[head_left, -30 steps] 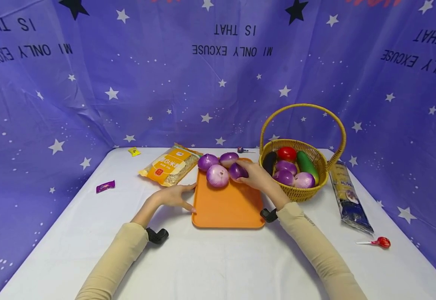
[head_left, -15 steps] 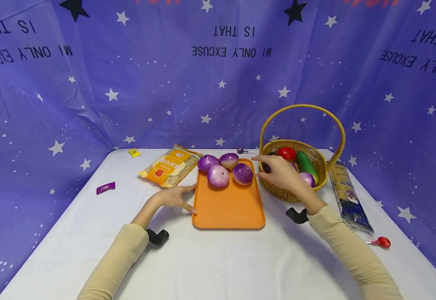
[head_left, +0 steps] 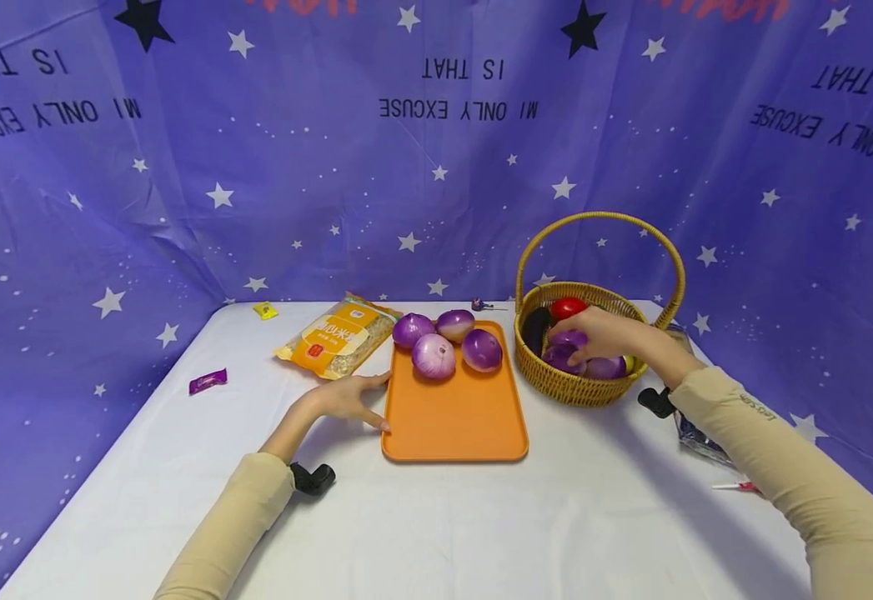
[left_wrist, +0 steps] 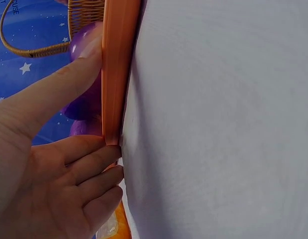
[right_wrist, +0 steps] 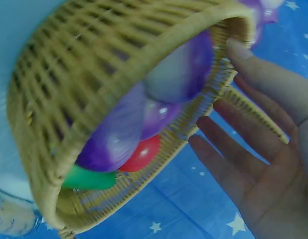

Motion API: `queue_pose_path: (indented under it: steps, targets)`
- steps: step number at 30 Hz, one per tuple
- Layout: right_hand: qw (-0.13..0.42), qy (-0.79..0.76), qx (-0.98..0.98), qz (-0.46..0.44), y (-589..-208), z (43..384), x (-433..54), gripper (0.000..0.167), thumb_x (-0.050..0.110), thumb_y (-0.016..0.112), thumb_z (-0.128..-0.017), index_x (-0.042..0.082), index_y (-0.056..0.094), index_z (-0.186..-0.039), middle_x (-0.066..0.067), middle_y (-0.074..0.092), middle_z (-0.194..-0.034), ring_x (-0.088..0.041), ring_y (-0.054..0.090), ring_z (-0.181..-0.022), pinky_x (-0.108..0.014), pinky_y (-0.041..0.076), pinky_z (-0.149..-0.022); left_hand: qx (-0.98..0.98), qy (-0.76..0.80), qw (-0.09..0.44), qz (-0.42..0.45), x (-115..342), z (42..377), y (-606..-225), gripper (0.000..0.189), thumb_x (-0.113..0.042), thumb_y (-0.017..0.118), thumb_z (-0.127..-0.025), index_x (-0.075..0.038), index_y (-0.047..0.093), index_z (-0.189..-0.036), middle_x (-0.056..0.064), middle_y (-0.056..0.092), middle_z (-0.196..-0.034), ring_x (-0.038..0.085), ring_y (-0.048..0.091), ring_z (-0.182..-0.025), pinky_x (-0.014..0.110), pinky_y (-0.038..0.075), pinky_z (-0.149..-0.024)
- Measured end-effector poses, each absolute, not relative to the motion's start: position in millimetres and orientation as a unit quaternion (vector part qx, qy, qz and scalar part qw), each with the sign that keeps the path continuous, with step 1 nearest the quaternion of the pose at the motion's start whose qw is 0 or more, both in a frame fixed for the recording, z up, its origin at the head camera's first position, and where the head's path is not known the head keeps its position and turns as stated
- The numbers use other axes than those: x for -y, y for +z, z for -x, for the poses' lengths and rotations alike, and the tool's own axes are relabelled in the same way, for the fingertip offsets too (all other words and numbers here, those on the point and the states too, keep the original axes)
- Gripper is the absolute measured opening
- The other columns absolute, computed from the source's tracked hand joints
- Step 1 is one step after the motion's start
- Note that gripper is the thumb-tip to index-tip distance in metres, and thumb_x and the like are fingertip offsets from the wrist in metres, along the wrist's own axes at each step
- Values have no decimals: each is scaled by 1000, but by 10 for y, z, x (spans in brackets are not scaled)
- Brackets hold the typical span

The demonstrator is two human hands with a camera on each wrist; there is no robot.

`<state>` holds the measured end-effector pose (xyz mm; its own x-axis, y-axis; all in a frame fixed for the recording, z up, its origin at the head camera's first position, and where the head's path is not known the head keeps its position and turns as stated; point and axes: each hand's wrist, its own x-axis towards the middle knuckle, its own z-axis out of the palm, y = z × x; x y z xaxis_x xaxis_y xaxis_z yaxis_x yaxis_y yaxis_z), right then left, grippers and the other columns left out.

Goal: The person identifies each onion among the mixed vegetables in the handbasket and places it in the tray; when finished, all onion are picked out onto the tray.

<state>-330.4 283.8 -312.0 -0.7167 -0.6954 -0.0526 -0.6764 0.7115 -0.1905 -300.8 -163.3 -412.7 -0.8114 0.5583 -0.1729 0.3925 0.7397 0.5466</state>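
Note:
My left hand [head_left: 346,398] rests against the left edge of an orange tray [head_left: 454,425], its thumb and fingertips touching the rim. Several purple onions [head_left: 433,357] sit together at the tray's far end. My right hand [head_left: 609,332] reaches over a wicker basket [head_left: 579,392], with fingertips down by the purple onions [head_left: 562,358] inside. In the right wrist view those fingers are spread near the rim, with nothing gripped. A red tomato [head_left: 567,307] and a dark eggplant [head_left: 534,331] also lie in the basket. A green vegetable [right_wrist: 89,178] shows in the right wrist view.
An orange and clear food bag [head_left: 338,337] lies left of the tray. Yellow [head_left: 265,310] and purple [head_left: 208,382] wrapped candies lie further left. One dark lollipop [head_left: 479,305] is behind the tray. Right of the basket, a dark package [head_left: 699,442] and a red lollipop [head_left: 747,486] are partly hidden by my arm.
My right hand has let go of a purple onion on the tray and moved right, into the basket's opening. My left hand has stayed at the tray's edge.

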Motion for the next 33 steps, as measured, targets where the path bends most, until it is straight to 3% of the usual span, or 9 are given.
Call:
queue_pose_path:
  steps: [4,10,15,20,27,33]
  targets:
    - [92,-54,-916,386,-3144,3352,-2830,52,14,82,-75,8,65,-124,-11,66,-114,-28,58,-88,-41,50,-79,-918,252,162,-260,1643,3008,-4124,102,-46,81,-73,-4,30,-150,17,37,-150,35,32,-138,47,25,-114]
    - [106,-25,-911,397,-3197,3380,-2800,53,8,82,-73,3,65,-122,-13,65,-117,-32,59,-103,-48,50,-91,-917,255,165,-260,1637,2999,-4132,102,-46,81,-74,-4,30,-151,17,38,-149,35,32,-138,48,24,-114]
    - [112,-18,-911,396,-3226,3395,-2799,48,8,82,-74,6,67,-120,-11,66,-113,-29,60,-102,-47,51,-91,-918,251,164,-260,1639,2989,-4134,102,-47,81,-73,-4,30,-151,17,38,-149,35,32,-138,47,25,-114]
    - [96,-33,-909,403,-3177,3383,-2825,48,11,83,-74,7,68,-120,-12,66,-115,-30,61,-102,-47,52,-88,-917,253,163,-262,1641,2990,-4122,102,-46,81,-74,-3,30,-150,17,40,-148,35,32,-138,48,25,-114]
    - [71,-65,-914,394,-3042,3291,-2842,51,13,84,-74,8,67,-122,-9,67,-115,-22,58,-84,-37,52,-74,-918,254,165,-258,1644,2976,-4134,101,-46,81,-74,-4,30,-150,17,39,-148,35,32,-138,47,26,-113]
    - [24,-80,-913,400,-2929,3226,-2809,51,8,82,-76,5,65,-124,-9,67,-114,-23,62,-96,-40,55,-81,-918,252,166,-256,1646,2991,-4134,102,-48,81,-74,-5,30,-151,17,37,-150,35,32,-138,47,26,-113]
